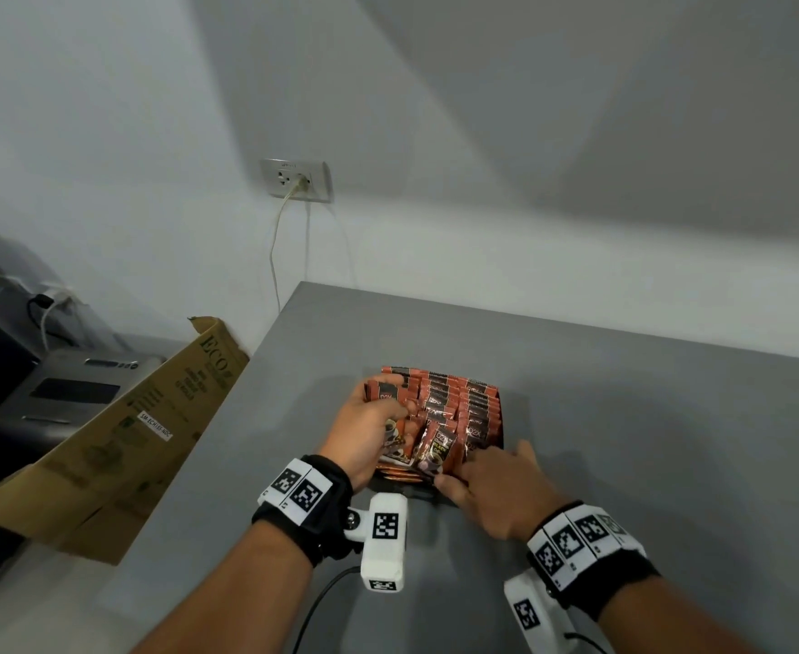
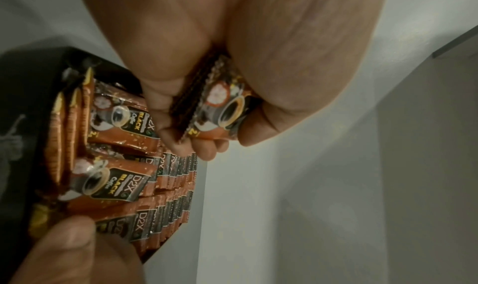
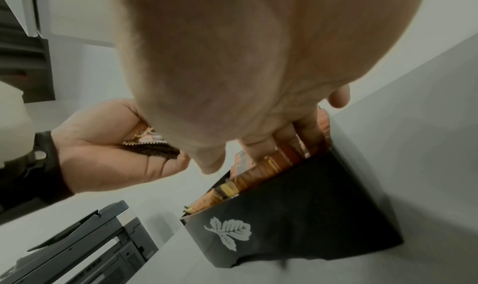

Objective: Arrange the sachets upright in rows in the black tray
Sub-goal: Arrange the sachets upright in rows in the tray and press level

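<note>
The black tray [image 1: 501, 429] stands mid-table, packed with upright rows of orange-brown coffee sachets [image 1: 463, 403]. At its near end a few sachets [image 1: 437, 448] lean loosely. My left hand [image 1: 397, 413], over the tray's left side, grips a bundle of sachets [image 1: 381, 394]; the left wrist view shows that bundle [image 2: 222, 108] pinched between thumb and fingers. My right hand [image 1: 475, 472] is at the near right corner, fingers reaching down among the sachets' tops and thumb apart. In the right wrist view its fingers [image 3: 297, 139] press into the row inside the tray [image 3: 297, 206].
The grey table [image 1: 624, 417] has free room right of and behind the tray. A flattened cardboard box [image 1: 119, 441] leans off its left edge, with a printer [image 1: 67, 394] beyond. A wall socket with a cable [image 1: 296, 179] is on the wall behind.
</note>
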`<state>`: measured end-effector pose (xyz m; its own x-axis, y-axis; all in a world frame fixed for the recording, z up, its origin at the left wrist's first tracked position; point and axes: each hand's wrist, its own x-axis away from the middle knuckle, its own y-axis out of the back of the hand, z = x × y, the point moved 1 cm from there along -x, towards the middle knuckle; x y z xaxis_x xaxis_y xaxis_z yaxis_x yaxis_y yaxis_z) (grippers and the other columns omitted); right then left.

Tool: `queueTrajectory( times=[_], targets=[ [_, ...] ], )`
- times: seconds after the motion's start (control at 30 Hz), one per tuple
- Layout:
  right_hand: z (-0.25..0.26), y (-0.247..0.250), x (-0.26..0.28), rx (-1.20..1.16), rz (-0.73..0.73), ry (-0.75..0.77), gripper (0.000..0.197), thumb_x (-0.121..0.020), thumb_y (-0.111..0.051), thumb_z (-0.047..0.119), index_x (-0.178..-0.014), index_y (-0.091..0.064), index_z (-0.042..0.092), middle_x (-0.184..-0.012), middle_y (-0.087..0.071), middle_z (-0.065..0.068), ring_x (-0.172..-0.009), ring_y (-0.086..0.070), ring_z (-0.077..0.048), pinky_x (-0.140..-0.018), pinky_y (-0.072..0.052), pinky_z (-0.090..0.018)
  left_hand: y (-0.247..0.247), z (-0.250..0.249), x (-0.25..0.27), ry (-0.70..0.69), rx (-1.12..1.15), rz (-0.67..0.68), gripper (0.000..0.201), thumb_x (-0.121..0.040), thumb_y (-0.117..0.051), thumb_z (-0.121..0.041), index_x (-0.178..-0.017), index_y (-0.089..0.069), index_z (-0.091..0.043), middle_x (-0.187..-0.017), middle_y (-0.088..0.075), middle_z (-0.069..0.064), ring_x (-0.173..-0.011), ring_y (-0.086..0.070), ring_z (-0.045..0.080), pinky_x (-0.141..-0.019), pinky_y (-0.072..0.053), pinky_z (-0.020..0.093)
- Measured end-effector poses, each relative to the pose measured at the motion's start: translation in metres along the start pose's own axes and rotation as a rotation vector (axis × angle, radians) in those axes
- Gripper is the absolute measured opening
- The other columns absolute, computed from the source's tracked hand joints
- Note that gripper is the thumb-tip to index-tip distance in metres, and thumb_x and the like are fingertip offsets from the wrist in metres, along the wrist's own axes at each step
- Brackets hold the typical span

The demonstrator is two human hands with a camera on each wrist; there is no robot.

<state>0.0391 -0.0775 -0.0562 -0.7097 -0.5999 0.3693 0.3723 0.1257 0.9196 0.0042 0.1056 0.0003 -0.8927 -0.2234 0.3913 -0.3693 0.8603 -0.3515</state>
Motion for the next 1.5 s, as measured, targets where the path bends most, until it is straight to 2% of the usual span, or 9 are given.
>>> queueTrajectory(
  times=[0.1, 0.3, 0.57, 0.73, 0.9, 1.03, 1.13, 1.37, 1.5],
  targets=[
    [-0.003, -0.010, -0.002, -0.009, -0.052, -0.026, 0.082, -0.086, 0.002, 0.075, -0.111, -0.066, 0.036, -0.104, -0.063, 0.012, -0.098, -0.055, -0.014, -0.089, -0.024, -0.041, 0.001, 0.001, -0.001, 0.009, -0.006, -0.004, 0.035, -0.087, -0.044, 0.015, -0.111, -0.056, -0.007, -0.075, -0.062, 0.011, -0.058, -0.052, 0.024, -0.057, -0.045, 0.033],
    [-0.002, -0.013, 0.002, -0.055, -0.101, -0.052, 0.066, -0.094, -0.013, 0.071, -0.128, -0.057, 0.035, -0.120, -0.055, 0.010, -0.116, -0.050, -0.014, -0.098, -0.028, -0.041, 0.004, 0.007, -0.004, 0.053, 0.013, 0.001, 0.036, -0.083, -0.044, 0.015, -0.112, -0.054, -0.004, -0.075, -0.061, 0.014, -0.060, -0.053, 0.026, -0.059, -0.046, 0.036],
    [-0.003, -0.017, 0.004, -0.045, -0.141, -0.028, 0.078, -0.086, -0.004, 0.074, -0.132, -0.053, 0.035, -0.123, -0.047, 0.010, -0.119, -0.043, -0.016, -0.101, -0.032, -0.038, 0.009, 0.012, -0.006, 0.079, -0.001, -0.011, 0.037, -0.084, -0.046, 0.009, -0.117, -0.057, -0.003, -0.081, -0.063, 0.018, -0.068, -0.055, 0.029, -0.063, -0.048, 0.037],
    [-0.004, -0.007, 0.008, -0.239, -0.208, -0.016, 0.065, -0.091, -0.022, 0.073, -0.127, -0.058, 0.034, -0.116, -0.046, 0.015, -0.115, -0.041, -0.008, -0.102, -0.034, -0.035, 0.009, 0.016, -0.009, 0.080, -0.040, 0.045, 0.040, -0.086, -0.047, 0.013, -0.117, -0.061, -0.009, -0.099, -0.072, 0.024, -0.078, -0.066, 0.036, -0.072, -0.054, 0.045],
    [0.001, 0.035, 0.017, -0.828, -0.464, 0.040, 0.026, -0.096, -0.062, 0.038, -0.122, -0.062, 0.035, -0.102, -0.061, 0.015, -0.090, -0.061, 0.000, -0.082, -0.051, -0.022, -0.002, 0.018, -0.006, 0.015, -0.094, 0.208, 0.049, -0.082, -0.064, 0.015, -0.125, -0.058, -0.008, -0.107, -0.070, 0.027, -0.088, -0.069, 0.034, -0.083, -0.056, 0.046],
    [0.016, 0.071, 0.026, -1.175, -0.484, 0.068, 0.029, -0.092, -0.070, 0.012, -0.115, -0.068, 0.029, -0.089, -0.072, -0.003, -0.075, -0.072, -0.020, -0.066, -0.058, -0.023, -0.018, 0.017, -0.005, -0.070, -0.081, 0.294, 0.055, -0.071, -0.070, 0.014, -0.121, -0.059, -0.006, -0.103, -0.069, 0.026, -0.081, -0.068, 0.031, -0.079, -0.053, 0.045],
    [0.011, 0.078, 0.018, -1.112, -0.527, 0.005, 0.020, -0.087, -0.073, 0.007, -0.101, -0.076, 0.021, -0.083, -0.075, -0.004, -0.074, -0.073, -0.025, -0.073, -0.061, -0.037, -0.024, 0.016, -0.005, -0.090, -0.083, 0.294, 0.055, -0.066, -0.072, 0.015, -0.115, -0.061, -0.009, -0.100, -0.070, 0.019, -0.086, -0.069, 0.028, -0.081, -0.055, 0.043],
    [-0.027, 0.079, 0.012, -0.959, -0.537, -0.103, 0.018, -0.091, -0.070, 0.009, -0.086, -0.070, 0.026, -0.074, -0.073, 0.007, -0.070, -0.068, -0.001, -0.068, -0.051, -0.020, -0.009, 0.005, -0.007, -0.020, 0.003, 0.070, 0.031, -0.087, -0.060, 0.007, -0.113, -0.065, -0.011, -0.097, -0.069, 0.015, -0.077, -0.064, 0.025, -0.064, -0.051, 0.036],
    [-0.036, 0.059, 0.000, -0.765, -0.487, -0.170, 0.023, -0.093, -0.066, 0.009, -0.082, -0.064, 0.028, -0.085, -0.070, 0.012, -0.078, -0.064, -0.001, -0.067, -0.046, -0.015, 0.007, 0.005, -0.010, -0.011, 0.014, -0.031, 0.039, -0.087, -0.055, 0.009, -0.121, -0.062, -0.009, -0.089, -0.070, 0.008, -0.072, -0.062, 0.020, -0.062, -0.051, 0.034]
  ],
)
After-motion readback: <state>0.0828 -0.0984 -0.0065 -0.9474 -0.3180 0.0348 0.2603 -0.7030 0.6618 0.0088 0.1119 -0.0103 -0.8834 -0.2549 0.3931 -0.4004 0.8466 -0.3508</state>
